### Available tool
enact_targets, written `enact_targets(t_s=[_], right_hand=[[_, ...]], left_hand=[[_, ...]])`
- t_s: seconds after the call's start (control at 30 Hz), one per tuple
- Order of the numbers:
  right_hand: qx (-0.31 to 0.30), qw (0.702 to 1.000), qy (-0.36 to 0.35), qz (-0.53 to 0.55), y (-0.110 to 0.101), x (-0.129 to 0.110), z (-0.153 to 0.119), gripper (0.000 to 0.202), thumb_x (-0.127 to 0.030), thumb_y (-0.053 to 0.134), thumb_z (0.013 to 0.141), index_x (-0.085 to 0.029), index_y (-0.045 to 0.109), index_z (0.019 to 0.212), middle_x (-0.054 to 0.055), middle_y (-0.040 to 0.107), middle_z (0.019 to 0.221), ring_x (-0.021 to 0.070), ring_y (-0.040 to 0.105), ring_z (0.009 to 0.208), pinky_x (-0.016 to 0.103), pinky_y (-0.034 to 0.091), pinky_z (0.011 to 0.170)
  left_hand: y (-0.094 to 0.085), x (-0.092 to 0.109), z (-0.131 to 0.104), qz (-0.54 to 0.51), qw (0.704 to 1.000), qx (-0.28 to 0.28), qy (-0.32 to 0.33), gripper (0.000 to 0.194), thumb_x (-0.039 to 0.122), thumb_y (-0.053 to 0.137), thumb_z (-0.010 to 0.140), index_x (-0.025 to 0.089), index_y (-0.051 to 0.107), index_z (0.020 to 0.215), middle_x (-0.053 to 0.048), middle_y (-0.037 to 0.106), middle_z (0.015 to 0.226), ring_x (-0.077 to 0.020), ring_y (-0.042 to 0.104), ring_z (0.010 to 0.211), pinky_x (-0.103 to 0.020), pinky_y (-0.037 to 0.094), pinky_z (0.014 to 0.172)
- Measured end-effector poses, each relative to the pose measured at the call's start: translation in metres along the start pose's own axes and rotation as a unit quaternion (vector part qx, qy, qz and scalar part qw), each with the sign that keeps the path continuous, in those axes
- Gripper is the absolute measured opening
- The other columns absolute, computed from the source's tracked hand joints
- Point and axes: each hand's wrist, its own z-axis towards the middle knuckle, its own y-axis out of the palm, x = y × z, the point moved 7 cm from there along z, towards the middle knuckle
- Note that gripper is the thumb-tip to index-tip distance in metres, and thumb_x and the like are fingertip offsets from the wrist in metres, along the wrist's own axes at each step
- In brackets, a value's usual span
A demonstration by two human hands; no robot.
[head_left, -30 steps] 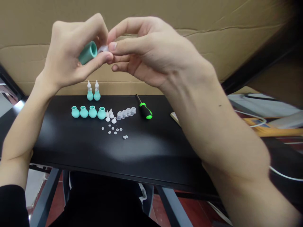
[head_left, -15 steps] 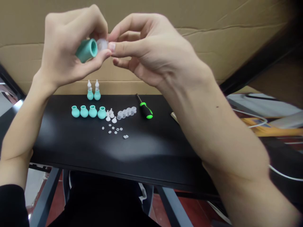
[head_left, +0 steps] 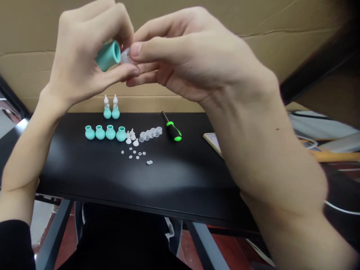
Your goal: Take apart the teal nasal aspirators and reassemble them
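Observation:
High above the table, my left hand (head_left: 87, 48) is wrapped round a teal bulb (head_left: 108, 56), its open mouth facing right. A small translucent piece (head_left: 125, 56) sits beside that mouth, between the fingertips of both hands. My right hand (head_left: 174, 48) pinches it with thumb and forefinger; the other fingers are partly hidden. Below, a row of teal bulbs (head_left: 100, 132) stands on the black table (head_left: 168, 187), beside white pointed tips (head_left: 132, 135) and a line of clear cups (head_left: 150, 134). Several tiny translucent discs (head_left: 134, 152) lie in front.
Two assembled teal-and-white pieces (head_left: 115, 108) stand at the back edge, before a cardboard wall (head_left: 174, 103). A black and green screwdriver (head_left: 173, 132) lies right of the cups. A phone (head_left: 213, 141) is partly hidden by my right forearm. Cables are at the far right.
Both hands have shifted slightly right with the bulb and the translucent piece. My right hand has turned and covers more of the piece. More of the phone now shows.

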Motion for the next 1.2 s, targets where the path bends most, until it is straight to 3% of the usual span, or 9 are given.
enact_targets(t_s=[0.1, 0.23, 0.33, 0.43, 0.57, 0.7, 0.77, 1.03, 1.2], right_hand=[[0.002, 1.000, 0.015, 0.006, 0.001, -0.001, 0.001, 0.024, 0.005, 0.064, 0.086, -0.013, 0.076, 0.075, 0.000, 0.067, 0.066, 0.0090, 0.066, 0.060, 0.021, 0.066, 0.069], [-0.014, 0.999, 0.007, -0.040, 0.002, -0.005, 0.001, 0.025, 0.008, 0.064, 0.085, -0.011, 0.075, 0.074, -0.002, 0.066, 0.064, 0.0074, 0.068, 0.063, 0.018, 0.067, 0.072], [-0.019, 0.999, -0.004, -0.048, 0.002, -0.006, -0.001, 0.024, 0.008, 0.065, 0.084, -0.011, 0.076, 0.076, 0.000, 0.072, 0.070, 0.0093, 0.072, 0.068, 0.018, 0.066, 0.074], [-0.031, 0.998, -0.021, -0.053, 0.002, -0.007, -0.003, 0.012, -0.008, 0.085, 0.087, -0.013, 0.077, 0.079, 0.002, 0.077, 0.076, 0.0114, 0.074, 0.073, 0.020, 0.067, 0.075], [-0.073, 0.996, -0.021, -0.044, 0.006, -0.007, -0.004, 0.051, -0.047, 0.110, 0.067, -0.012, 0.076, 0.083, 0.002, 0.077, 0.073, 0.0140, 0.074, 0.071, 0.022, 0.068, 0.072], [-0.044, 0.996, -0.004, -0.073, 0.003, -0.007, -0.003, 0.011, -0.006, 0.088, 0.090, -0.009, 0.078, 0.085, 0.005, 0.080, 0.075, 0.0153, 0.078, 0.069, 0.024, 0.069, 0.073], [-0.013, 0.995, 0.003, -0.096, 0.001, -0.008, -0.003, 0.020, 0.008, 0.074, 0.091, -0.009, 0.077, 0.081, 0.004, 0.079, 0.072, 0.0144, 0.078, 0.065, 0.022, 0.069, 0.069], [0.057, 0.998, -0.004, -0.041, 0.001, -0.009, -0.005, 0.026, 0.004, 0.073, 0.097, -0.008, 0.075, 0.074, 0.004, 0.076, 0.066, 0.0152, 0.077, 0.058, 0.023, 0.070, 0.062], [0.044, 0.995, -0.012, -0.091, 0.000, -0.010, -0.004, 0.023, 0.001, 0.074, 0.098, -0.009, 0.077, 0.077, 0.003, 0.077, 0.067, 0.0148, 0.077, 0.059, 0.022, 0.069, 0.061]], left_hand=[[0.002, 0.002, 0.001, 0.003, 1.000, -0.008, 0.004, 0.062, 0.060, 0.038, 0.114, 0.007, 0.065, 0.098, 0.003, 0.059, 0.096, -0.0136, 0.076, 0.106, -0.032, 0.049, 0.093], [0.006, 0.002, 0.001, -0.003, 1.000, -0.019, 0.000, 0.057, 0.063, 0.055, 0.109, 0.008, 0.065, 0.096, 0.002, 0.058, 0.096, -0.0169, 0.076, 0.105, -0.034, 0.052, 0.094], [0.005, 0.004, 0.001, -0.004, 1.000, -0.022, 0.007, 0.054, 0.058, 0.051, 0.111, 0.008, 0.066, 0.097, 0.002, 0.055, 0.095, -0.0168, 0.076, 0.105, -0.035, 0.052, 0.094], [0.001, 0.007, 0.001, 0.002, 1.000, -0.009, 0.000, 0.053, 0.051, 0.040, 0.112, 0.006, 0.065, 0.096, 0.004, 0.052, 0.092, -0.0154, 0.076, 0.105, -0.036, 0.049, 0.094], [0.000, 0.009, 0.001, 0.005, 1.000, -0.005, -0.012, 0.050, 0.047, 0.040, 0.111, 0.006, 0.064, 0.094, 0.005, 0.051, 0.090, -0.0151, 0.077, 0.104, -0.036, 0.049, 0.093], [0.004, 0.007, 0.002, -0.014, 1.000, -0.013, 0.000, 0.052, 0.051, 0.044, 0.111, 0.007, 0.065, 0.095, 0.005, 0.052, 0.091, -0.0172, 0.078, 0.104, -0.036, 0.051, 0.094], [0.006, 0.005, 0.002, -0.020, 1.000, -0.022, 0.005, 0.054, 0.053, 0.043, 0.112, 0.007, 0.065, 0.097, 0.004, 0.055, 0.093, -0.0176, 0.078, 0.106, -0.037, 0.051, 0.094], [0.002, 0.003, 0.000, -0.012, 0.998, -0.050, 0.027, 0.065, 0.060, 0.034, 0.113, 0.006, 0.068, 0.113, 0.003, 0.056, 0.101, -0.0188, 0.076, 0.113, -0.042, 0.050, 0.097], [0.000, 0.004, -0.001, -0.020, 0.997, -0.060, 0.032, 0.064, 0.060, 0.037, 0.114, 0.006, 0.070, 0.115, 0.003, 0.057, 0.101, -0.0180, 0.076, 0.110, -0.039, 0.049, 0.096]])
